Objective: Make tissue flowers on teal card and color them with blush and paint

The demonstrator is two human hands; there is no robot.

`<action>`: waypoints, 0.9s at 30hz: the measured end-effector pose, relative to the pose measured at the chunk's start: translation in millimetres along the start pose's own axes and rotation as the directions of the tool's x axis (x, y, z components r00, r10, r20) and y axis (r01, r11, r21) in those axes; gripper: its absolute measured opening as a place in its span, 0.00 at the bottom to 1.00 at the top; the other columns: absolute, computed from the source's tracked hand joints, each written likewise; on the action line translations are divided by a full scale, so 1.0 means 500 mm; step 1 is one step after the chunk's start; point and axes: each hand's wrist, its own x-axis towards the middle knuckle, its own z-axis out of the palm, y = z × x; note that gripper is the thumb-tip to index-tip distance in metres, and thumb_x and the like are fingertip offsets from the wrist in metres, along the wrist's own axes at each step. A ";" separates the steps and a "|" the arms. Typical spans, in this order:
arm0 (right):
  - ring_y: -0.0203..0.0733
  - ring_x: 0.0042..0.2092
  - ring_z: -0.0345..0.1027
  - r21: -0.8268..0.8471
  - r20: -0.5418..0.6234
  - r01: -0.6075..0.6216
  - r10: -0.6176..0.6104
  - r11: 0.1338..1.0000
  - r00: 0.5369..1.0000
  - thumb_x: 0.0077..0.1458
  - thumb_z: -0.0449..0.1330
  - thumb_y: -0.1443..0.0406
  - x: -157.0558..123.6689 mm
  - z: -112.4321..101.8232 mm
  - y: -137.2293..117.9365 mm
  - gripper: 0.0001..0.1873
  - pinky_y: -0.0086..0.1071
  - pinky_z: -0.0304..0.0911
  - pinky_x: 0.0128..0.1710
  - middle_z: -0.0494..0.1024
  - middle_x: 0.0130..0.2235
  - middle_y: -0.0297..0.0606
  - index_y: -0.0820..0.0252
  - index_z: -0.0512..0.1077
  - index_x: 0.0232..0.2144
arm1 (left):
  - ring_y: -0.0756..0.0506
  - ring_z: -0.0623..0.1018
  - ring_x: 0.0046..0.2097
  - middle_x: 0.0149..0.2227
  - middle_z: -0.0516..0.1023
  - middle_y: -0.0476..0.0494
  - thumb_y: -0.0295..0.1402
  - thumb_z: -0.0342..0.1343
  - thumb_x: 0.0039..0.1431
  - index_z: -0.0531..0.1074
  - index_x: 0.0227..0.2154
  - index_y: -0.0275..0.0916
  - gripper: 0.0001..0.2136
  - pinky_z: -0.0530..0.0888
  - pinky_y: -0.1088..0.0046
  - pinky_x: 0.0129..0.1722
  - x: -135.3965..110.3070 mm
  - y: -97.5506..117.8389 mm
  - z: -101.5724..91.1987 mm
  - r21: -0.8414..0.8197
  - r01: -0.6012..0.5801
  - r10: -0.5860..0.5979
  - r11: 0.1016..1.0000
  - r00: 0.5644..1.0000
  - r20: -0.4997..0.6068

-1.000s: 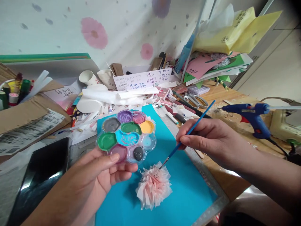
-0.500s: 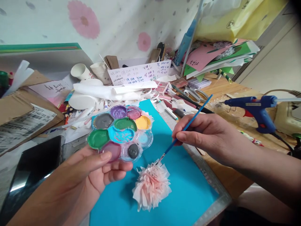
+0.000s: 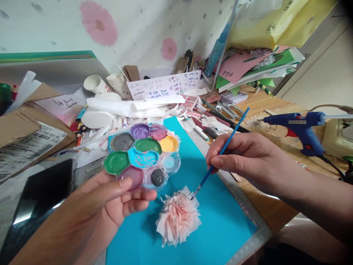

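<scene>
My left hand [image 3: 110, 202] grips a clear flower-shaped paint palette [image 3: 143, 158] by its near edge, thumb on top and fingers beneath. Its wells hold green, grey, purple, pink, yellow and blue paint. Between the thumb and fingers of my right hand [image 3: 242, 158] is a slim blue paintbrush [image 3: 226, 147], slanting down to the left. The brush tip meets the upper right petals of a pale pink tissue-paper flower [image 3: 179, 217]. Dark specks mark the flower's upper petals. Beneath the flower lies a sheet of bright blue paper [image 3: 220, 224].
A blue hot glue gun [image 3: 298, 129] stands on the wooden table at right. Scissors [image 3: 227, 109], pens and paper scraps crowd the back. At left are a black tablet-like device [image 3: 41, 206] and a cardboard box [image 3: 30, 140]. Paper cups [image 3: 95, 84] sit behind.
My right hand has shifted slightly right with the paintbrush, so its tip has moved from the flower's top to its upper right petals. The palette has barely moved.
</scene>
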 end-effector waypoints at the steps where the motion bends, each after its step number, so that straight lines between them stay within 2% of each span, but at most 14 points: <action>1: 0.35 0.30 0.71 0.003 -0.001 0.001 -0.001 1.000 1.000 0.54 0.65 0.65 0.000 0.000 0.000 0.04 0.26 0.66 0.31 0.80 0.27 0.32 0.58 0.77 0.27 | 0.39 0.83 0.25 0.23 0.82 0.46 0.35 0.77 0.24 0.73 0.16 0.39 0.17 0.79 0.71 0.20 0.001 0.000 0.001 0.001 -0.002 0.002 1.000 1.000 -0.004; 6: 0.32 0.29 0.70 -0.010 0.002 0.013 -0.013 1.000 1.000 0.53 0.65 0.67 -0.004 -0.002 0.000 0.03 0.24 0.65 0.29 0.79 0.27 0.31 0.58 0.76 0.28 | 0.39 0.82 0.24 0.22 0.81 0.47 0.34 0.78 0.21 0.73 0.16 0.40 0.18 0.80 0.70 0.21 0.003 -0.001 0.000 -0.004 0.024 -0.024 1.000 0.999 -0.027; 9: 0.32 0.29 0.70 -0.005 0.013 0.005 -0.005 1.000 1.000 0.53 0.64 0.67 -0.006 -0.003 -0.003 0.04 0.24 0.65 0.29 0.79 0.27 0.32 0.59 0.76 0.27 | 0.40 0.82 0.24 0.20 0.81 0.47 0.34 0.77 0.24 0.78 0.22 0.40 0.18 0.80 0.72 0.22 0.005 -0.001 -0.003 0.014 0.037 -0.037 0.999 0.999 -0.015; 12: 0.32 0.29 0.70 -0.003 0.007 0.014 -0.014 1.000 1.000 0.54 0.64 0.67 -0.006 -0.004 -0.006 0.04 0.24 0.65 0.29 0.79 0.27 0.32 0.60 0.76 0.27 | 0.40 0.83 0.26 0.23 0.82 0.46 0.34 0.77 0.26 0.78 0.23 0.40 0.17 0.80 0.72 0.23 0.006 -0.003 -0.006 0.021 0.017 -0.017 1.000 1.000 0.005; 18: 0.30 0.28 0.68 -0.001 0.019 -0.004 0.004 1.000 1.000 0.53 0.63 0.68 -0.006 -0.004 -0.006 0.03 0.22 0.64 0.28 0.78 0.27 0.31 0.60 0.75 0.27 | 0.42 0.83 0.27 0.24 0.82 0.48 0.34 0.74 0.38 0.79 0.28 0.41 0.13 0.81 0.73 0.25 0.005 -0.009 -0.023 0.053 -0.030 0.027 0.998 0.998 0.060; 24: 0.30 0.28 0.66 -0.015 0.031 0.000 0.000 1.000 1.000 0.55 0.62 0.67 -0.007 -0.006 -0.005 0.04 0.23 0.62 0.27 0.76 0.27 0.31 0.61 0.75 0.28 | 0.40 0.84 0.29 0.26 0.83 0.44 0.35 0.74 0.39 0.79 0.27 0.40 0.12 0.81 0.73 0.25 0.012 -0.009 -0.026 0.062 -0.072 0.068 0.995 0.996 0.062; 27: 0.30 0.27 0.63 -0.028 0.033 -0.017 0.018 0.999 0.999 0.55 0.62 0.66 -0.007 -0.007 -0.005 0.05 0.23 0.60 0.26 0.74 0.25 0.30 0.61 0.74 0.27 | 0.39 0.84 0.29 0.26 0.83 0.45 0.34 0.75 0.36 0.78 0.23 0.41 0.12 0.82 0.71 0.26 0.017 -0.008 -0.023 0.054 -0.068 0.066 0.996 0.997 0.049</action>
